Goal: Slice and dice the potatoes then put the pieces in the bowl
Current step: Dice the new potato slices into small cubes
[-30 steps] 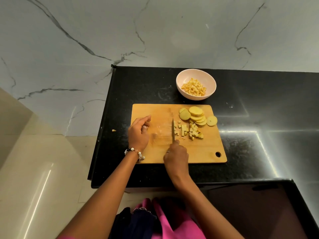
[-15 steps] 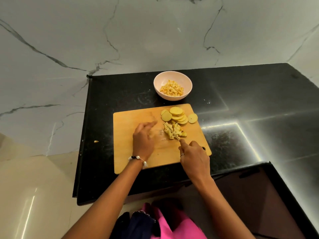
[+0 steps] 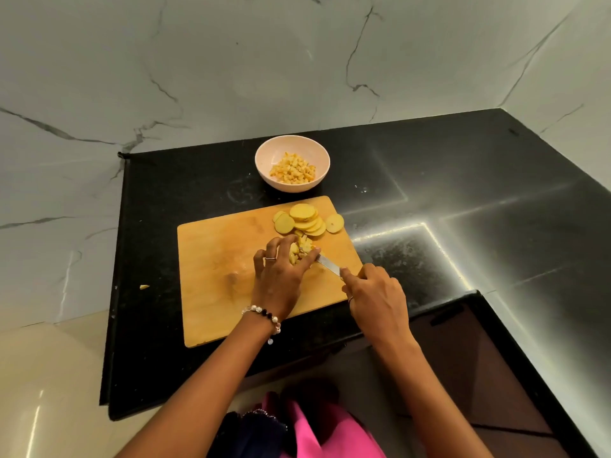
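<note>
Marble-veined wall (image 3: 231,61) rises pale grey behind a black stone counter (image 3: 463,180), which turns a corner at the far right and drops to a lower dark panel near the person's right side. No writing or label shows on anything. On the counter a wooden cutting board (image 3: 215,285) lies at a slant, its near left corner close to the counter's front edge, with bare black stone wide open to its right and behind it. Just beyond the board's far edge sits a pale bowl (image 3: 264,153), holding diced potato (image 3: 292,168) in its bottom. Round potato slices (image 3: 302,214) overlap at the board's far right corner, one lying a little apart toward the edge. The left hand (image 3: 277,276), with a bead bracelet at the wrist, cups its curled fingers round a heap of cut pieces (image 3: 299,251) mid-board. The right hand (image 3: 377,292) grips a knife (image 3: 329,262), forefinger stretched along it, blade tip against that heap. A single scrap (image 3: 144,286) lies on the counter left of the board.
</note>
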Available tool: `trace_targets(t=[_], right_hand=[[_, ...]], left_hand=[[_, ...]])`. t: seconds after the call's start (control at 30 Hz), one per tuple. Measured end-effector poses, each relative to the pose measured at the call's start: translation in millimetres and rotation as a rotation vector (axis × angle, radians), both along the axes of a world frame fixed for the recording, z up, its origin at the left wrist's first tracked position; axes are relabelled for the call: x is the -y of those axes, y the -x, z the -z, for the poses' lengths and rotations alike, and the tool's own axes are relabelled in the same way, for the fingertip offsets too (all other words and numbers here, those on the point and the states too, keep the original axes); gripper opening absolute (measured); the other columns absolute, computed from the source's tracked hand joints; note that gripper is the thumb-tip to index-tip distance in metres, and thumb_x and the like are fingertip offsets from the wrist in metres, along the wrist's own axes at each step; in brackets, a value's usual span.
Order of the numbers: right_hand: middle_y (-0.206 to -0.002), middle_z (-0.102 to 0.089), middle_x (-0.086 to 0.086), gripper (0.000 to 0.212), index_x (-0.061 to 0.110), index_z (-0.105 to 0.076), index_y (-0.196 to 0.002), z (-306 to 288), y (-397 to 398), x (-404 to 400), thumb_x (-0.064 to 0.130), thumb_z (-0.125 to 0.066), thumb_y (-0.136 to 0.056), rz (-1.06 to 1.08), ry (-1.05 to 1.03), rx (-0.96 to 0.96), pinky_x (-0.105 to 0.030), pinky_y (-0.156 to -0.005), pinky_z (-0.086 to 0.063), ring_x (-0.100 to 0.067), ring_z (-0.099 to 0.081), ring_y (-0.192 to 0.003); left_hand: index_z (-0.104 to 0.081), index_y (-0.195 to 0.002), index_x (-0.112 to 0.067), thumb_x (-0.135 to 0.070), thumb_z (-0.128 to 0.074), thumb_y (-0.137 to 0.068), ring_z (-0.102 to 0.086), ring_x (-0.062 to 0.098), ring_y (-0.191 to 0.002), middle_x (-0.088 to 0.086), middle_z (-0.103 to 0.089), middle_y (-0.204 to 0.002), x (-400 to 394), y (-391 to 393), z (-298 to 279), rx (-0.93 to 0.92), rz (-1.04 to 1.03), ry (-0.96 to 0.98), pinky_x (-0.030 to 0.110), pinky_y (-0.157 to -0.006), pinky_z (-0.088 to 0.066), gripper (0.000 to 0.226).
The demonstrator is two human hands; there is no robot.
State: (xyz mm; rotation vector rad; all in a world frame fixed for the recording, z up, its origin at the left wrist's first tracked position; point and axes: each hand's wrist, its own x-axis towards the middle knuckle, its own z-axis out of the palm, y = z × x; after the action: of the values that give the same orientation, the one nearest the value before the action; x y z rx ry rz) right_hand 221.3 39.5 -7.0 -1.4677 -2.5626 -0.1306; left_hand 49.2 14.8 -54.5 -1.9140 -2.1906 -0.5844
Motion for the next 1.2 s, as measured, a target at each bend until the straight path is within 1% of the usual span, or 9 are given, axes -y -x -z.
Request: trace_targets(t=[0.23, 0.4, 0.5, 0.63, 0.73, 0.87, 1.0, 1.1, 1.2], right_hand=[[-0.064, -0.054, -0.008, 0.041, 0.014, -0.074, -0.098, 2, -5, -6, 0.014, -0.089, -0.060, 0.006, 0.045, -0.071, -0.029, -0.042, -0.031, -0.027, -0.053, -0.051], [-0.065, -0.054, -0.007, 0.039, 0.015, -0.074, -0.099, 3, -4, -8, 0.015, -0.087, -0.062, -0.008, 0.077, -0.120, -0.029, -0.043, -0.032, -0.027, -0.053, -0.052], [-0.065, -0.053, -0.006, 0.039, 0.016, -0.074, -0.100, 2, -8, -10, 0.015, -0.087, -0.063, 0.015, 0.084, -0.157, -0.029, -0.045, -0.031, -0.026, -0.053, -0.053], [-0.077, -0.048, -0.001, 0.037, 0.022, -0.063, -0.124, -6, -10, -19, 0.022, -0.067, -0.087, 0.125, 0.222, -0.281, -0.030, -0.055, -0.035, -0.021, -0.051, -0.068], [-0.088, -0.054, 0.001, 0.039, 0.024, -0.057, -0.130, -8, -3, -27, 0.030, -0.061, -0.091, 0.157, 0.378, -0.429, -0.031, -0.065, -0.043, -0.021, -0.056, -0.082], [-0.110, -0.066, -0.006, 0.040, 0.018, -0.061, -0.126, -5, 9, -40, 0.030, -0.066, -0.088, 0.159, 0.449, -0.557, -0.039, -0.081, -0.052, -0.025, -0.062, -0.101], [-0.113, -0.067, -0.008, 0.040, 0.015, -0.063, -0.124, -1, 15, -54, 0.030, -0.067, -0.087, 0.146, 0.464, -0.615, -0.044, -0.084, -0.053, -0.026, -0.063, -0.103], [-0.108, -0.069, -0.007, 0.039, 0.017, -0.063, -0.122, 3, 16, -65, 0.032, -0.067, -0.086, 0.132, 0.485, -0.668, -0.046, -0.075, -0.055, -0.031, -0.067, -0.088], [-0.112, -0.068, -0.008, 0.039, 0.016, -0.063, -0.123, 3, 17, -73, 0.031, -0.067, -0.087, 0.103, 0.505, -0.678, -0.046, -0.069, -0.056, -0.037, -0.068, -0.076]], left_hand=[[-0.065, -0.119, -0.029, 0.011, -0.055, -0.065, -0.048, 0.033, -0.109, 0.010, -0.058, -0.120, -2, 0, 2, 0.111, -0.109, -0.049, 0.045, -0.078, -0.040, 0.068], [-0.066, -0.116, -0.036, 0.001, -0.042, -0.070, -0.045, 0.027, -0.108, 0.003, -0.058, -0.119, -6, 2, 2, 0.180, -0.103, -0.040, 0.043, -0.078, -0.038, 0.064], [-0.066, -0.117, -0.033, 0.006, -0.053, -0.072, -0.048, 0.030, -0.108, 0.004, -0.059, -0.118, -9, 5, 3, 0.220, -0.142, -0.044, 0.044, -0.080, -0.037, 0.060], [-0.064, -0.121, -0.015, 0.002, -0.059, -0.082, -0.052, 0.031, -0.101, 0.011, -0.061, -0.111, -20, 21, -1, 0.526, -0.280, -0.107, 0.042, -0.082, -0.046, 0.043], [-0.061, -0.123, -0.009, -0.008, -0.061, -0.088, -0.056, 0.025, -0.103, 0.012, -0.062, -0.113, -33, 37, -10, 0.672, -0.350, -0.054, 0.026, -0.087, -0.043, 0.034], [-0.062, -0.123, -0.013, -0.035, -0.069, -0.083, -0.059, 0.021, -0.098, 0.008, -0.065, -0.110, -58, 44, -21, 0.607, -0.335, 0.050, 0.031, -0.081, -0.049, 0.046], [-0.063, -0.121, -0.022, -0.058, -0.070, -0.072, -0.057, 0.021, -0.102, 0.003, -0.062, -0.112, -76, 42, -24, 0.352, -0.362, 0.239, 0.034, -0.080, -0.049, 0.061], [-0.062, -0.121, -0.021, -0.052, -0.067, -0.078, -0.057, 0.021, -0.102, 0.004, -0.062, -0.112, -81, 39, -27, 0.250, -0.381, 0.250, 0.034, -0.083, -0.047, 0.053], [-0.068, -0.114, -0.018, -0.041, -0.067, -0.083, -0.061, 0.021, -0.097, 0.005, -0.067, -0.107, -81, 41, -27, 0.360, -0.381, 0.197, 0.036, -0.082, -0.051, 0.040]])
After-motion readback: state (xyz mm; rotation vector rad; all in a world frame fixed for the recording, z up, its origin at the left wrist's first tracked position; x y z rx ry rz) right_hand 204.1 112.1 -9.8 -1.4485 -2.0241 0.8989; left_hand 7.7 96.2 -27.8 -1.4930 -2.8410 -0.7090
